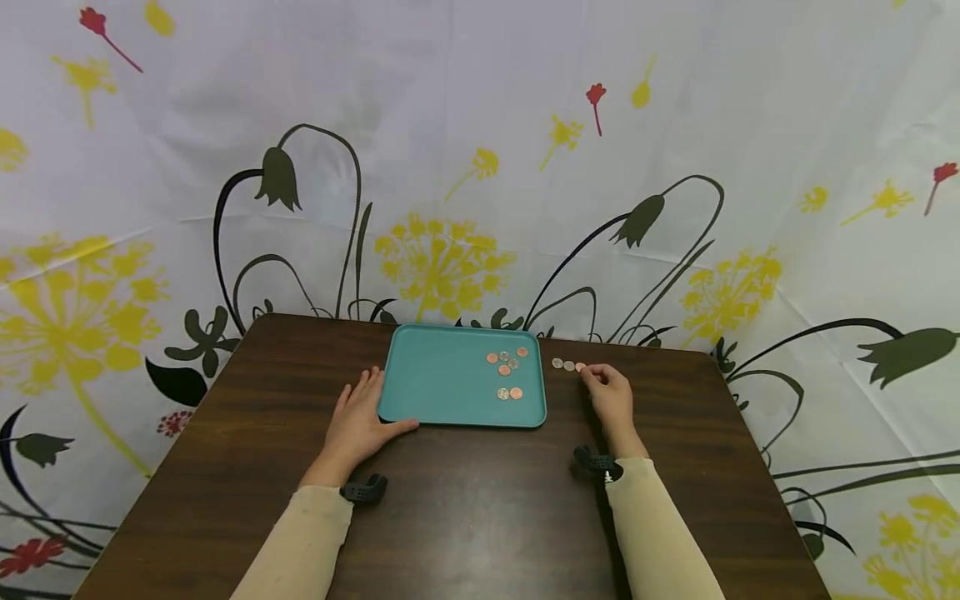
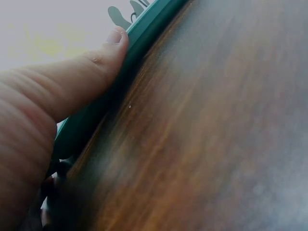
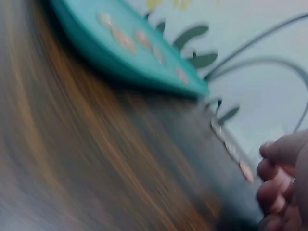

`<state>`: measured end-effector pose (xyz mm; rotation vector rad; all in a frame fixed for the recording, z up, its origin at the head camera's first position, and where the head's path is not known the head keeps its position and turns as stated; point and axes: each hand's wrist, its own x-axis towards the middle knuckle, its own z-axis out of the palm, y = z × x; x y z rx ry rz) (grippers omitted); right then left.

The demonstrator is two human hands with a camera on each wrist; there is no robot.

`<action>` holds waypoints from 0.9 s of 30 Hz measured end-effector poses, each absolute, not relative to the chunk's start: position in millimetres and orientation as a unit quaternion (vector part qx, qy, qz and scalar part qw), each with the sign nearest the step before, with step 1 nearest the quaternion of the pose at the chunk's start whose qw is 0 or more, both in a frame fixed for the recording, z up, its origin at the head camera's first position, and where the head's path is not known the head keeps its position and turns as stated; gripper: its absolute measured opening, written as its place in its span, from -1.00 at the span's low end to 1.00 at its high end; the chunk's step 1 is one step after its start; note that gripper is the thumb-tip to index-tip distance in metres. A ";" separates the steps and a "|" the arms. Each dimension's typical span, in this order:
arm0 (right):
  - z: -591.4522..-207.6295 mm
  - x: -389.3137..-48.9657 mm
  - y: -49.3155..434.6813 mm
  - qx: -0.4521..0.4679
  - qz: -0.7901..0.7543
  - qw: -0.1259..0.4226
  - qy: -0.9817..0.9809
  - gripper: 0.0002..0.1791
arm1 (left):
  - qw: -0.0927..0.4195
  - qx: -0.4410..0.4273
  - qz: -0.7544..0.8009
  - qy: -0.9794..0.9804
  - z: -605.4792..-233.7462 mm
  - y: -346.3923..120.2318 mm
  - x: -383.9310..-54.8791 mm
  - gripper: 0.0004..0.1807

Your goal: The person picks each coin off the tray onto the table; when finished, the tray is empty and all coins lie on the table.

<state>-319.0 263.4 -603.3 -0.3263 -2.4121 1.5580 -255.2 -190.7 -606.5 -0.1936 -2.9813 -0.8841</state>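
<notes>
The teal tray [image 1: 442, 375] lies on the table with several copper and silver coins on its right half. At its left front corner rests my left hand [image 1: 363, 429], fingers spread along the left side. In the left wrist view, the thumb [image 2: 91, 72] lies against the tray's rim [image 2: 139, 36]. Just right of the tray, two silver coins [image 1: 562, 364] and a copper coin [image 1: 580, 367] form a short row on the tabletop. My right hand [image 1: 611, 404] has its fingertips right at the copper coin, fingers loosely bent; the right wrist view shows that coin [image 3: 246, 172] beside them.
The dark wooden table [image 1: 465, 508] extends in front of the tray and to both sides. A white cloth [image 1: 480, 83] printed with flowers hangs behind its back edge. Black bands [image 1: 363, 489] sit on both wrists.
</notes>
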 end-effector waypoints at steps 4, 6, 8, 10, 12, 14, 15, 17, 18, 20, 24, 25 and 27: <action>-595.7 -307.6 244.7 -0.076 0.588 0.097 -0.799 -0.79 | 0.016 -0.059 -0.278 -0.959 -607.8 -189.8 -252.3 0.41; -590.9 -303.4 233.6 -0.038 0.588 0.079 -0.804 -0.81 | 0.017 -0.058 -0.275 -0.960 -607.9 -189.3 -251.1 0.41; -586.9 -301.2 222.8 0.011 0.570 0.060 -0.819 -0.80 | 0.017 -0.057 -0.274 -0.960 -607.7 -188.9 -249.8 0.41; -583.3 -300.5 212.3 0.053 0.536 0.047 -0.842 -0.75 | 0.017 -0.056 -0.274 -0.960 -606.8 -188.7 -248.7 0.41; -580.7 -300.9 202.5 0.081 0.483 0.037 -0.871 -0.67 | 0.018 -0.056 -0.277 -0.959 -605.6 -188.5 -247.7 0.40; -579.9 -302.3 192.9 0.100 0.426 0.027 -0.899 -0.61 | 0.018 -0.055 -0.279 -0.959 -604.1 -189.3 -246.8 0.39; -580.1 -302.9 188.9 0.108 0.396 0.025 -0.911 -0.59 | 0.018 -0.054 -0.279 -0.958 -603.6 -189.7 -246.3 0.39; -581.4 -304.6 182.1 0.122 0.343 0.021 -0.931 -0.57 | 0.018 -0.053 -0.278 -0.959 -603.0 -190.3 -245.3 0.39; -582.3 -305.5 179.3 0.129 0.321 0.024 -0.938 -0.58 | 0.018 -0.053 -0.278 -0.959 -603.0 -190.6 -245.1 0.39; -583.0 -306.1 174.6 0.138 0.291 0.026 -0.947 -0.62 | 0.019 -0.051 -0.278 -0.959 -603.0 -191.3 -244.1 0.39; -582.7 -305.9 167.4 0.134 0.257 0.023 -0.957 -0.76 | 0.020 -0.052 -0.279 -0.959 -604.0 -192.3 -242.5 0.40; -582.1 -305.5 166.2 0.130 0.255 0.020 -0.958 -0.79 | 0.020 -0.051 -0.279 -0.959 -604.2 -192.5 -241.6 0.40; -581.1 -305.2 164.0 0.123 0.251 0.014 -0.960 -0.85 | 0.021 -0.051 -0.279 -0.959 -604.9 -192.8 -240.3 0.41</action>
